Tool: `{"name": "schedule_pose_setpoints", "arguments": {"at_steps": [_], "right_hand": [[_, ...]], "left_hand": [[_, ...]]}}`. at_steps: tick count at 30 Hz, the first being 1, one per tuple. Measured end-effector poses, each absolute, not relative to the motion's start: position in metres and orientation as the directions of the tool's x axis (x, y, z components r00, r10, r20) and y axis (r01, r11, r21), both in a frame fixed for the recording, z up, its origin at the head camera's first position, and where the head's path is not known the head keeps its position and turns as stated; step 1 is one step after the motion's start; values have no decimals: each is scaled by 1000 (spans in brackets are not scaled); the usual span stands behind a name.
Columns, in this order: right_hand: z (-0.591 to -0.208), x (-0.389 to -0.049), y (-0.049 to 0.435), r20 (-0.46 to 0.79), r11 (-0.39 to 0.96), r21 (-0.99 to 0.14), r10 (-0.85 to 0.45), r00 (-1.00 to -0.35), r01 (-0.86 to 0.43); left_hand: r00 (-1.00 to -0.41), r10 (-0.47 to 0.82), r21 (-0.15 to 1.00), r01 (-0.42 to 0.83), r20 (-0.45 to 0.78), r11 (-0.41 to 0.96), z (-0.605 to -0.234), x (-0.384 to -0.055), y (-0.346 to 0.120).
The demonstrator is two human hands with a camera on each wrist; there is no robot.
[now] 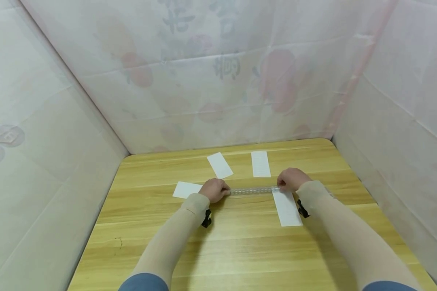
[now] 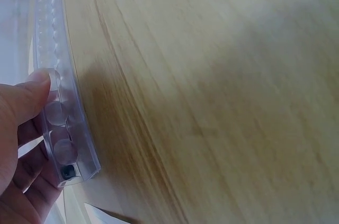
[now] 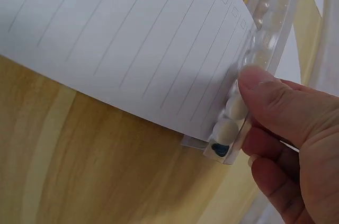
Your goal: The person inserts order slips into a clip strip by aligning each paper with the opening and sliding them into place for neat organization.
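A long clear plastic strip with a row of round bumps [image 1: 253,190] stretches between the two hands over the table. At its left end my left hand [image 1: 214,190] pinches it, the thumb [image 2: 38,87] on the bumpy face and the fingers behind. My right hand [image 1: 293,180] pinches the other end the same way, its thumb [image 3: 259,78] pressed on the bumps. Each end of the strip shows a small dark spot. Beneath the right end lies a white sheet with ruled lines and small checkboxes [image 3: 143,38], its top edge partly under the strip.
On the wood-grain table [image 1: 236,250] lie more white paper slips: a tilted one [image 1: 220,165] and an upright one [image 1: 261,164] at the back, and another [image 1: 185,189] partly behind the left hand. Pale printed cloth walls [image 1: 211,81] enclose the table's back and sides.
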State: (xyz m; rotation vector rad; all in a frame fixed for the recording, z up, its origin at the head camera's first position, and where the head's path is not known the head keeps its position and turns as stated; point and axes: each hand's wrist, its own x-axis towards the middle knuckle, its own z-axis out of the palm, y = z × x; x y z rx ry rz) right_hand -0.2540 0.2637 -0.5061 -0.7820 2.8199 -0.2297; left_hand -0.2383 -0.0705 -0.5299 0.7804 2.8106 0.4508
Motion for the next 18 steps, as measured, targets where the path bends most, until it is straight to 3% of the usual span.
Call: {"name": "schedule_pose_setpoints", "arguments": {"at_steps": [10, 18], "right_hand": [[-507, -259, 250, -96, 789, -51, -614, -783, -612], [-506, -258, 254, -75, 767, -33, -642, -763, -641]], "left_hand": [[-839, 534, 280, 489, -107, 826, -522, -235, -71], [-829, 549, 228, 518, -101, 824, -523, -238, -64]]}}
